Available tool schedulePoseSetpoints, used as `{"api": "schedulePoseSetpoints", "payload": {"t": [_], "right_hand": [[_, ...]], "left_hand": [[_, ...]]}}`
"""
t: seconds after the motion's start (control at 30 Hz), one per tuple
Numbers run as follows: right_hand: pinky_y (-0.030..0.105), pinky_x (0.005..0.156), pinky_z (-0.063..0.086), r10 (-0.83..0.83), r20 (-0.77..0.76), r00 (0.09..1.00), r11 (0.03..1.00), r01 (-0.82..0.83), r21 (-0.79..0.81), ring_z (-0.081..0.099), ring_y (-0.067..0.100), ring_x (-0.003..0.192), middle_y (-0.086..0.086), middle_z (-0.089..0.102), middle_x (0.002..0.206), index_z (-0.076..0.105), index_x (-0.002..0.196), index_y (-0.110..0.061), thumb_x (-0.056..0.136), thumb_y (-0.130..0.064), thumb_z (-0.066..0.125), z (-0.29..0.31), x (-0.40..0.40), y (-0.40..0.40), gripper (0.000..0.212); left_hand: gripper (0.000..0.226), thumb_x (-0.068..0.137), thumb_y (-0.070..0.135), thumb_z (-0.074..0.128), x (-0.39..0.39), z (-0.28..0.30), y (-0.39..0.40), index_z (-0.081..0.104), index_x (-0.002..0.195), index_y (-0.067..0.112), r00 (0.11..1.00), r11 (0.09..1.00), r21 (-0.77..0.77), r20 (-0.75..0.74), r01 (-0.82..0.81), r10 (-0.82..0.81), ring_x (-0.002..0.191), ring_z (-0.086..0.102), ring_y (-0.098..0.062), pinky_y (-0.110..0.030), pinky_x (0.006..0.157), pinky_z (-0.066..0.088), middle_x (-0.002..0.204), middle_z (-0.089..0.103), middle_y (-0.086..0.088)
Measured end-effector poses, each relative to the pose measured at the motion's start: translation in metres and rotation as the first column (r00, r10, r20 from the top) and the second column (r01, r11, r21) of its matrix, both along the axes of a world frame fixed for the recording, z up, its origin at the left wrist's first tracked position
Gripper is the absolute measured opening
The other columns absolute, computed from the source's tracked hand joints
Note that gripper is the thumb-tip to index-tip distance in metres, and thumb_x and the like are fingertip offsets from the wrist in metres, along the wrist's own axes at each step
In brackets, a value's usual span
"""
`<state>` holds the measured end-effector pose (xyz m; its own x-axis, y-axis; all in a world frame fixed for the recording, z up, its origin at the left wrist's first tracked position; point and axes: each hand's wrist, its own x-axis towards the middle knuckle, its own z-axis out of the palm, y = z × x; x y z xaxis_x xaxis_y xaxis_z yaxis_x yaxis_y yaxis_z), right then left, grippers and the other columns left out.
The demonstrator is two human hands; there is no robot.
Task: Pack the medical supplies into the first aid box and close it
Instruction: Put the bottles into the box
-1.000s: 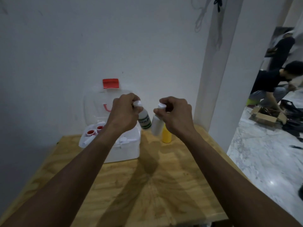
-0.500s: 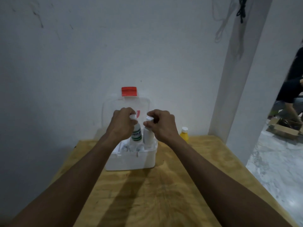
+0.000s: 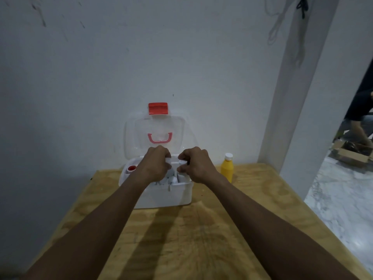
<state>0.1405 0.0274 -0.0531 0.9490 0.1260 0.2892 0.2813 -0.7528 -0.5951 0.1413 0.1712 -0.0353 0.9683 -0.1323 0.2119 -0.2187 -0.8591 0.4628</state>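
Note:
The white first aid box [image 3: 161, 196] stands open on the wooden table [image 3: 187, 235], against the wall. Its clear lid [image 3: 141, 134] with a red latch [image 3: 158, 108] and red handle leans back upright. My left hand [image 3: 156, 164] grips the cap of a white bottle lowered inside the box, its body hidden by the hand. My right hand [image 3: 195, 164] holds a second white bottle [image 3: 182, 170] by its cap, also sunk into the box. A red-capped item [image 3: 131, 168] sits in the box's left part. A yellow bottle [image 3: 227, 167] with a white cap stands just right of the box.
A white wall is right behind the box. A white pillar [image 3: 302, 98] rises at the right past the table's edge, with a marble floor [image 3: 339, 209] below. Farther right sit a cardboard box [image 3: 351, 156] and part of a person [image 3: 361, 110].
Both hands moved forward and down, carrying the two bottles from above the table into the box. The green label seen before is now hidden inside.

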Motion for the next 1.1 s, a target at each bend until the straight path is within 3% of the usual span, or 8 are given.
{"api": "schedulePoseSetpoints", "payload": {"t": [0.37,0.63,0.73,0.93,1.1], "right_hand": [[0.034,0.093,0.053,0.019,0.010,1.000,0.998,-0.018,-0.065,0.064,0.030,0.108,0.017,0.067,0.121,0.064,0.123,0.000,0.080,-0.008,0.077,0.004,-0.003,0.000,0.045],[0.027,0.090,0.046,0.015,0.029,0.999,0.996,-0.012,-0.092,0.061,0.029,0.111,0.015,0.064,0.125,0.062,0.128,-0.004,0.083,-0.009,0.074,0.005,-0.006,-0.003,0.047],[0.032,0.097,0.044,-0.002,0.051,0.999,0.995,0.007,-0.100,0.060,0.029,0.112,0.013,0.063,0.124,0.061,0.129,-0.008,0.084,-0.014,0.071,0.008,-0.005,-0.008,0.046],[0.037,0.100,0.047,-0.169,0.211,0.963,0.985,0.157,0.072,0.064,0.027,0.106,0.013,0.070,0.114,0.067,0.119,-0.006,0.087,-0.007,0.060,0.019,-0.006,-0.031,0.032],[0.039,0.093,0.050,-0.346,0.237,0.908,0.934,0.358,-0.009,0.056,0.030,0.119,0.013,0.060,0.130,0.061,0.128,-0.008,0.092,-0.006,0.059,0.010,0.000,-0.058,0.037]], "left_hand": [[0.034,0.087,0.010,0.069,0.003,-0.012,-0.003,0.066,0.121,0.007,0.999,0.999,0.001,0.014,-0.044,0.044,0.097,0.064,-0.027,-0.031,0.090,0.048,0.115,0.067,-0.013],[0.044,0.086,0.009,0.069,-0.004,-0.011,0.000,0.060,0.129,0.009,0.999,0.999,-0.025,0.012,-0.047,0.048,0.108,0.062,-0.030,-0.039,0.095,0.051,0.126,0.063,-0.013],[0.047,0.087,0.014,0.069,-0.012,-0.008,0.004,0.057,0.133,0.010,0.998,0.997,-0.075,0.052,-0.024,0.028,0.113,0.061,-0.029,-0.042,0.098,0.050,0.131,0.061,-0.011],[0.046,0.094,0.032,0.058,-0.026,-0.013,0.027,0.055,0.134,0.010,0.956,0.991,-0.111,0.275,-0.075,0.103,0.127,0.052,-0.029,-0.043,0.107,0.042,0.140,0.055,-0.012],[0.054,0.098,0.043,0.041,-0.027,-0.032,0.047,0.046,0.141,0.011,0.952,0.971,0.031,0.208,-0.237,0.225,0.140,0.036,-0.034,-0.051,0.112,0.032,0.151,0.041,-0.016]]}}
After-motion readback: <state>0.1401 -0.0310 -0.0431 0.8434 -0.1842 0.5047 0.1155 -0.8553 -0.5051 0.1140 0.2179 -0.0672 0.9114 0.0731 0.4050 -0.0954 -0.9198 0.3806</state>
